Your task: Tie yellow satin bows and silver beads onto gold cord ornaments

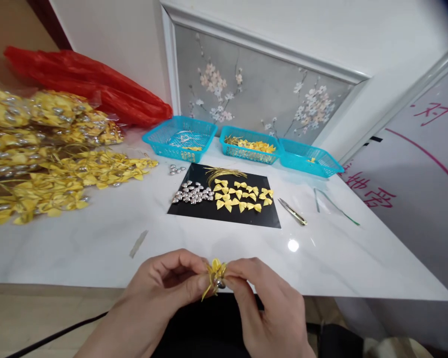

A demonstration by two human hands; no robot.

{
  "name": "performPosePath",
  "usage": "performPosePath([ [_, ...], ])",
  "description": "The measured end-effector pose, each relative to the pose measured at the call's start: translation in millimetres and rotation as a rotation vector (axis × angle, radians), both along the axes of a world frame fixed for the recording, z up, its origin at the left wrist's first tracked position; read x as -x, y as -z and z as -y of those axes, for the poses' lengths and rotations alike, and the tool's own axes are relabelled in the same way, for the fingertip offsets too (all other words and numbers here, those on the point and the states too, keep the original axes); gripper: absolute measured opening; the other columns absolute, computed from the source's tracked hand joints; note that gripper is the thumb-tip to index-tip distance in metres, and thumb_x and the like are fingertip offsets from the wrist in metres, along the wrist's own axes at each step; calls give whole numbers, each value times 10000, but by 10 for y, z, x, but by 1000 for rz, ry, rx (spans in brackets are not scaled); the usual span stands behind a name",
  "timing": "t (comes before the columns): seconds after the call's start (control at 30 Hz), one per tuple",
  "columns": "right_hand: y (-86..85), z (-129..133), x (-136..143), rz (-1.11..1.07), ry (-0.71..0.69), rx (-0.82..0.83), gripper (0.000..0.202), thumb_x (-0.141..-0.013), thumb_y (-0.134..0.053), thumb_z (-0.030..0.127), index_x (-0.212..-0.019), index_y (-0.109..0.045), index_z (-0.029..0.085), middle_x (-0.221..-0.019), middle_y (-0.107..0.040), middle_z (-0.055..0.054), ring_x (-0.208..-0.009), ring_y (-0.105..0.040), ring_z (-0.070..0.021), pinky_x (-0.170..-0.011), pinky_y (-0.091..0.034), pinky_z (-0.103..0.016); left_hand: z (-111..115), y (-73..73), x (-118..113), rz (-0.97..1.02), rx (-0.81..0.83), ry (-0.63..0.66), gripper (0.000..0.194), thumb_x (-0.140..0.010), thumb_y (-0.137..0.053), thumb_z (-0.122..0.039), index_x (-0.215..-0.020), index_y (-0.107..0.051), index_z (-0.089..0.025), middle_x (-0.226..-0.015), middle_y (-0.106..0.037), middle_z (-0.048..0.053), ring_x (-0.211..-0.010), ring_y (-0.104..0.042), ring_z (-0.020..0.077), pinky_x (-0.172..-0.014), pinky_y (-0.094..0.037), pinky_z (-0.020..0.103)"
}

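Observation:
Between my two hands, above the table's front edge, is a small yellow ribbon bow (216, 267) with a silver bead (220, 283) on it. My left hand (171, 283) pinches its left side, where yellow strands stick out below the thumb. From the right, my right hand (263, 298) pinches it by the bead with thumb and forefinger. Beyond them a black mat (224, 218) carries silver beads (194, 193), several yellow bows (242, 196) and a bundle of gold ties (226, 173).
Small scissors or snips (293, 212) lie right of the mat. Three blue baskets (194, 155) (246, 155) (309, 166) stand along the wall. Bunches of finished-looking yellow bows (59, 184) and a red bag (93, 82) fill the left. Loose beads (176, 169) sit near the mat.

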State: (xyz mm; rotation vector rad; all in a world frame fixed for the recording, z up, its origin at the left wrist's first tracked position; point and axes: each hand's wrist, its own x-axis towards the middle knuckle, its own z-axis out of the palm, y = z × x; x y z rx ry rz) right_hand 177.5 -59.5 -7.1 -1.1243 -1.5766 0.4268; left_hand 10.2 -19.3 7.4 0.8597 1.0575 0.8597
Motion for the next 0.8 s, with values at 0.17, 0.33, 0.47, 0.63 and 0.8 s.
performPosePath([
  [0.17, -71, -64, -140, -68, 35, 37, 159, -977, -528, 179, -1054, -656, 235, -929, -703, -32, -779, -674, -141, -666, -573, -216, -29, -72, 23, -17, -31, -17, 177, -655, -885, -332, -699, -757, -218, -682, -708, 1, -632, -597, 123, -584, -470, 186],
  [0.33, -123, -105, -168, -140, -79, 139, 174, -1017, -471, 213, -1042, -643, 210, -923, -689, -31, -677, -648, -109, -611, -563, -203, -65, -96, 67, -155, -216, -97, 146, -670, -857, -327, -694, -753, -228, -711, -716, 5, -650, -636, 141, -574, -500, 174],
  [0.47, -191, -94, -118, -37, -49, -28, 165, -984, -507, 146, -1033, -636, 238, -939, -655, -33, -826, -653, -147, -666, -552, -237, -36, -153, 64, -277, -385, -120, 98, -683, -814, -299, -657, -746, -233, -653, -703, 0, -578, -613, 133, -518, -486, 163],
  [0.63, -324, -120, -4, 215, -50, -205, 136, -962, -567, 123, -976, -667, 214, -904, -633, -44, -752, -616, -152, -640, -542, -266, 7, -241, 12, -372, -412, -158, 121, -672, -775, -336, -634, -744, -226, -637, -727, 21, -568, -637, 164, -499, -499, 184],
  [0.8, -430, -180, 84, 606, -61, -261, 246, -944, -451, 22, -932, -652, 163, -884, -658, -76, -741, -600, -190, -597, -510, -302, 26, -205, 29, -369, -444, -161, 85, -685, -746, -302, -641, -752, -230, -633, -737, 17, -569, -645, 169, -524, -510, 194],
])
